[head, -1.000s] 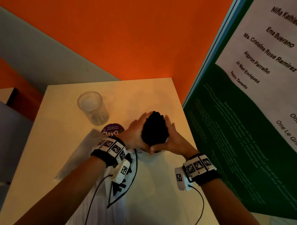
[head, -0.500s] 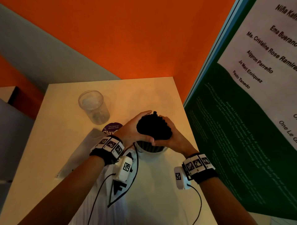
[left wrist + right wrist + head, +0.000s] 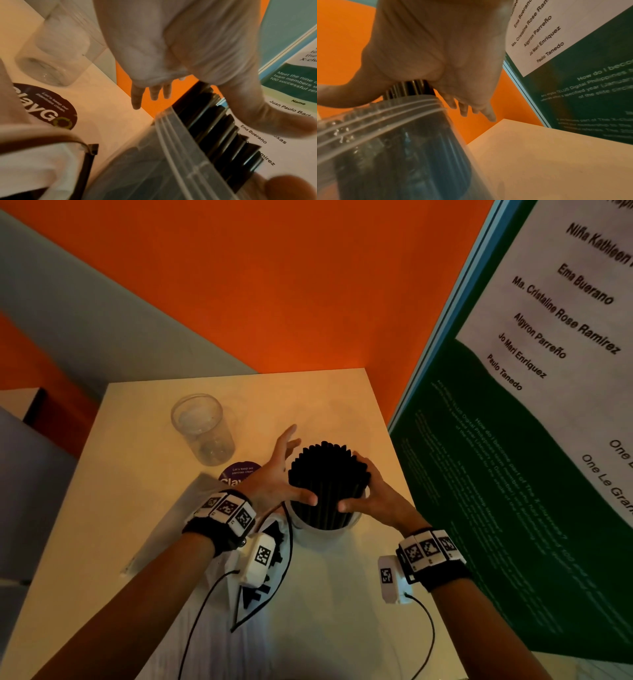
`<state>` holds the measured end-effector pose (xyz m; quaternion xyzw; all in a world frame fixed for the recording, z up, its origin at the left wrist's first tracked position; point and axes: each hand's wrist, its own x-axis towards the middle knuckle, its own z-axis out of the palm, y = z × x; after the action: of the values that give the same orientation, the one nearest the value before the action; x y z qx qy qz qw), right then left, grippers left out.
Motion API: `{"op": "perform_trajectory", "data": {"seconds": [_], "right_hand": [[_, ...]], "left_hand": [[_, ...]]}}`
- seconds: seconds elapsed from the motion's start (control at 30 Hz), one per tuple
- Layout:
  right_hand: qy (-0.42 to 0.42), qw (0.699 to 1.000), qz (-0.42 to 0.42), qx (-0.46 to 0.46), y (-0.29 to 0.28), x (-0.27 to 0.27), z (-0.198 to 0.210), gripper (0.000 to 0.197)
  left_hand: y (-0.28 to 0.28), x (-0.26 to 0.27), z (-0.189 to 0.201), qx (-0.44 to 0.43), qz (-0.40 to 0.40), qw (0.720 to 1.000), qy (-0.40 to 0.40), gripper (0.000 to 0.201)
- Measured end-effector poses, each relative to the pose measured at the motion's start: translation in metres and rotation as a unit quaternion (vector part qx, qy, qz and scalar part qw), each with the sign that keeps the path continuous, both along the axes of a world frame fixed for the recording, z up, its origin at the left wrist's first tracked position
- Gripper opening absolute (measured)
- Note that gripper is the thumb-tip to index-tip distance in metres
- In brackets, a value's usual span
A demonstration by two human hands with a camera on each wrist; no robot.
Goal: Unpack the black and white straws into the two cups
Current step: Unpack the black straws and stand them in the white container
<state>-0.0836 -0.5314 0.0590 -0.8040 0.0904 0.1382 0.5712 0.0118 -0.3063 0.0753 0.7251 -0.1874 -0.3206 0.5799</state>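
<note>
A thick bundle of black straws (image 3: 325,474) stands fanned out in a clear cup (image 3: 325,530) at the middle of the cream table (image 3: 102,508). My left hand (image 3: 281,474) is beside the bundle's left side with straight, spread fingers, only its thumb touching the straws. On the right side my right hand (image 3: 371,489) cups the bundle, thumb at the front and fairly straight fingers along the back. The left wrist view shows the straws (image 3: 214,128) rising out of the ribbed cup (image 3: 163,162). A second clear cup (image 3: 202,429) stands empty at the back left. No white straws show.
A round purple sticker (image 3: 239,474) lies between the cups. Flat clear packaging (image 3: 164,525) lies left of my left wrist. Something white with black markings (image 3: 260,594) sits at the near edge. A green and white poster board (image 3: 513,474) borders the table's right side; an orange wall stands behind.
Both hands gripped the black bundle and lowered it into the cup. Now the straws have fanned out, the left fingers have spread away from them and the right hand's hold has loosened.
</note>
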Motion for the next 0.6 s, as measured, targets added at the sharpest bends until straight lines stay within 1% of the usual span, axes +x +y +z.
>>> {"op": "perform_trajectory", "data": {"seconds": [0.07,0.1,0.17,0.23,0.27,0.33,0.37,0.4,0.47,0.5,0.6], "right_hand": [[0.026,0.999,0.025,0.001,-0.010,-0.011,-0.005,0.124],[0.057,0.998,0.039,-0.015,-0.017,-0.017,-0.009,0.122],[0.141,0.983,0.070,-0.094,-0.029,-0.029,-0.018,0.111],[0.223,0.945,0.135,-0.198,-0.031,-0.040,-0.026,0.092],[0.254,0.924,0.179,-0.224,-0.025,-0.045,-0.030,0.080],[0.285,0.899,0.261,-0.208,0.001,-0.051,-0.030,0.056],[0.278,0.893,0.298,-0.193,0.019,-0.053,-0.030,0.047],[0.253,0.890,0.332,-0.183,0.039,-0.052,-0.028,0.038],[0.183,0.893,0.378,-0.162,0.080,-0.045,-0.025,0.025],[0.155,0.898,0.382,-0.150,0.101,-0.040,-0.023,0.023],[0.094,0.922,0.338,-0.164,0.154,-0.022,-0.021,0.022]], "left_hand": [[0.013,-0.002,0.001,0.002,0.014,1.000,-0.012,0.132],[0.020,-0.003,0.000,0.013,0.023,0.999,-0.026,0.131],[0.038,-0.006,-0.002,0.048,0.046,0.997,-0.047,0.128],[0.056,-0.013,-0.008,0.094,0.051,0.992,-0.063,0.123],[0.064,-0.017,-0.012,0.130,0.034,0.987,-0.086,0.119],[0.078,-0.027,-0.018,0.208,-0.025,0.969,-0.128,0.105],[0.083,-0.032,-0.021,0.236,-0.050,0.961,-0.136,0.097],[0.086,-0.037,-0.023,0.256,-0.068,0.953,-0.147,0.087],[0.087,-0.044,-0.023,0.286,-0.083,0.937,-0.182,0.067],[0.087,-0.047,-0.022,0.291,-0.081,0.936,-0.182,0.059],[0.085,-0.056,-0.014,0.257,-0.058,0.952,-0.157,0.047]]}}
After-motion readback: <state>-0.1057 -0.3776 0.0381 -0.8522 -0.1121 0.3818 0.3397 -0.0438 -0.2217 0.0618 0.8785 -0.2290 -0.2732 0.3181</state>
